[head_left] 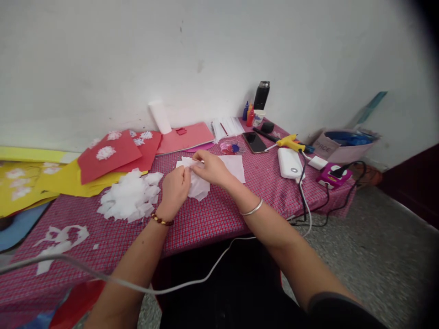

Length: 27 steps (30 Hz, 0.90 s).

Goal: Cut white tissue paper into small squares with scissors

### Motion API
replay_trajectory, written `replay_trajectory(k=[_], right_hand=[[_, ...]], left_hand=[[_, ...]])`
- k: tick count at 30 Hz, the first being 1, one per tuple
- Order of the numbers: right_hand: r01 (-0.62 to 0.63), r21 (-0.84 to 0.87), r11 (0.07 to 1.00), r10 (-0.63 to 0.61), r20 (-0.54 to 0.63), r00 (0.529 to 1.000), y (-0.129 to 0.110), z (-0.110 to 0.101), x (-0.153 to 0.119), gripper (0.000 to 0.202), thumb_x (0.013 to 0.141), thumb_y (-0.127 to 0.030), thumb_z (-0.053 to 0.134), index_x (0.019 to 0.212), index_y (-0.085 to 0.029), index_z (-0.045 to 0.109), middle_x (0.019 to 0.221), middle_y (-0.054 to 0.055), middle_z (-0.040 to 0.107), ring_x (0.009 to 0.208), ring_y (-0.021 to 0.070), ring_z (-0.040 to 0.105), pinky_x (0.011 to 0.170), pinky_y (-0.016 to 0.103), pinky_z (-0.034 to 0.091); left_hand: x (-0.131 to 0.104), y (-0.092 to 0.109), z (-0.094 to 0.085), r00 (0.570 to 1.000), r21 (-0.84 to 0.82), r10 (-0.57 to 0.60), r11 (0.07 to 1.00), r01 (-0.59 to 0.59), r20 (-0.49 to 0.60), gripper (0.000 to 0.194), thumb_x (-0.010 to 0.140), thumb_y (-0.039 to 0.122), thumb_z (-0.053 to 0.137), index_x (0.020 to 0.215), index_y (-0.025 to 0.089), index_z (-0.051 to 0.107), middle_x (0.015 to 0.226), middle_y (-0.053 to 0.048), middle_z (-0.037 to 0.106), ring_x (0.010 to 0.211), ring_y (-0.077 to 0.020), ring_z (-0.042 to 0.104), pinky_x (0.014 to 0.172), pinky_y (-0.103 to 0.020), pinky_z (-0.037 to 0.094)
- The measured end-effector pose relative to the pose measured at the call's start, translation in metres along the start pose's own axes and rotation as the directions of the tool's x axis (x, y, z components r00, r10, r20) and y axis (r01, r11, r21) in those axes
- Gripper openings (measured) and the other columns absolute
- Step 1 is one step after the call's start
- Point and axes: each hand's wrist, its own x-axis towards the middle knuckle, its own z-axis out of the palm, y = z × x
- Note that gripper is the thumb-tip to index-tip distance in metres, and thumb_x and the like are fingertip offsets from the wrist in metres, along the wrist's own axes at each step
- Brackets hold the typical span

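Legibly, "PACE" on box (pixel 323 145); left hand (pixel 175 188), right hand (pixel 211 169) pinching white paper (pixel 199 186)

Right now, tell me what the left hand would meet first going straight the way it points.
Past the thin white paper in its grip, the left hand would probably meet the right hand first; depth there is unclear.

Craft workspace, checked tablecloth (pixel 219 212), white paper pieces (pixel 130 194), flower-decorated red sheets (pixel 120 163), yellow glue gun (pixel 291 142)
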Motion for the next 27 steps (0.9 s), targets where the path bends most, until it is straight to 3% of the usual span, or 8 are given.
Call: replay_trajectory(k=[3,5,9,12,15,19,22,27], right_hand=[[0.056,0.01,0.998,-0.056,-0.031,0.998,0.001,0.001,0.001,0.005,0.084,-0.023,0.055,0.082,-0.018,0.056,0.087,0.003,0.061,0.082,0.0168,0.054,0.072,0.026,0.036],[0.021,-0.006,1.0,-0.021,-0.039,0.999,0.003,0.002,0.002,0.009,0.085,-0.022,0.054,0.077,-0.019,0.055,0.082,0.002,0.06,0.078,0.0165,0.053,0.07,0.027,0.035],[-0.113,0.058,0.992,0.117,-0.074,0.99,0.009,0.002,0.007,0.01,0.085,-0.024,0.054,0.076,-0.018,0.056,0.076,0.0,0.06,0.07,0.0151,0.051,0.066,0.026,0.034],[-0.131,0.14,0.981,0.14,-0.061,0.988,0.012,0.003,0.008,0.01,0.084,-0.025,0.055,0.076,-0.018,0.056,0.075,-0.001,0.06,0.07,0.0142,0.052,0.066,0.026,0.035],[-0.097,0.185,0.978,0.104,-0.03,0.994,0.01,0.004,0.007,0.01,0.084,-0.025,0.056,0.076,-0.018,0.055,0.075,-0.002,0.06,0.071,0.0137,0.051,0.067,0.025,0.035],[-0.03,0.241,0.97,0.032,-0.001,0.999,0.005,0.006,0.004,0.011,0.084,-0.026,0.056,0.076,-0.019,0.054,0.076,-0.002,0.06,0.071,0.0131,0.05,0.066,0.025,0.036],[-0.019,0.301,0.954,0.019,0.003,1.0,0.005,0.007,0.004,0.011,0.083,-0.025,0.057,0.075,-0.018,0.054,0.074,-0.003,0.058,0.068,0.0126,0.049,0.065,0.025,0.035],[-0.176,0.482,0.858,0.232,-0.057,0.971,0.008,0.006,0.009,0.017,0.082,-0.023,0.057,0.07,-0.02,0.046,0.066,-0.006,0.048,0.061,0.0103,0.043,0.06,0.023,0.035]], left_hand=[[-0.001,0.0,0.002,0.999,0.071,0.051,0.996,-0.051,0.005,0.034,0.094,0.03,0.041,0.061,0.024,0.033,0.055,0.0,0.042,0.053,-0.0177,0.038,0.056,-0.033,0.016],[-0.001,-0.001,0.003,0.998,0.079,0.062,0.995,-0.062,0.003,0.036,0.093,0.032,0.043,0.06,0.024,0.032,0.055,0.0,0.04,0.052,-0.0175,0.036,0.056,-0.033,0.016],[0.002,-0.006,0.005,0.997,-0.117,-0.07,0.991,0.072,0.021,0.038,0.089,0.034,0.045,0.054,0.024,0.035,0.049,0.002,0.038,0.049,-0.0157,0.036,0.052,-0.031,0.019],[0.006,-0.011,0.007,0.944,-0.501,-0.283,0.801,0.33,0.169,0.03,0.079,0.033,0.052,0.054,0.023,0.039,0.048,0.004,0.038,0.046,-0.0126,0.036,0.047,-0.027,0.023],[0.012,-0.015,0.007,0.889,-0.676,-0.371,0.585,0.447,0.267,0.021,0.071,0.035,0.058,0.063,0.023,0.042,0.054,0.005,0.042,0.045,-0.0107,0.039,0.044,-0.025,0.028],[0.018,-0.017,0.003,0.887,-0.74,-0.336,0.498,0.452,0.316,0.027,0.071,0.046,0.061,0.078,0.023,0.051,0.066,0.001,0.054,0.052,-0.0128,0.05,0.047,-0.027,0.041],[0.019,-0.015,0.0,0.913,-0.782,-0.32,0.487,0.388,0.253,0.027,0.069,0.044,0.065,0.074,0.022,0.05,0.063,0.003,0.051,0.05,-0.0106,0.048,0.047,-0.025,0.042],[0.017,-0.012,-0.003,0.929,-0.779,-0.362,0.56,0.282,0.076,0.025,0.071,0.038,0.061,0.067,0.021,0.043,0.061,0.005,0.048,0.047,-0.0067,0.046,0.049,-0.021,0.044]])
